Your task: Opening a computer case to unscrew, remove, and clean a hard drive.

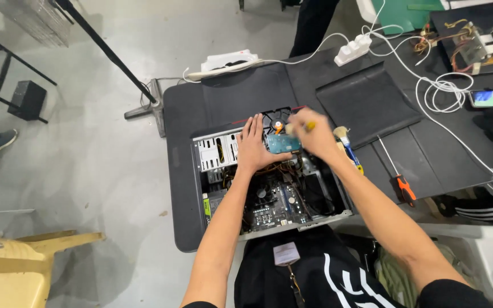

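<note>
An open desktop computer case [215,149] lies on its side on a black table [179,188], its motherboard [272,205] and cables exposed. My left hand [253,145] rests flat, fingers spread, on the drive cage beside a blue-green hard drive [283,144]. My right hand [310,134] is blurred and grips a yellow-handled screwdriver [307,126] over the drive, close to the case fan [275,117].
A brush [346,145] and an orange-handled screwdriver [397,174] lie right of the case by a black mat [366,102]. A white power strip [352,50], coiled cables [443,91], a phone [489,97] and a wired part [475,45] sit behind. A yellow chair [12,268] stands left.
</note>
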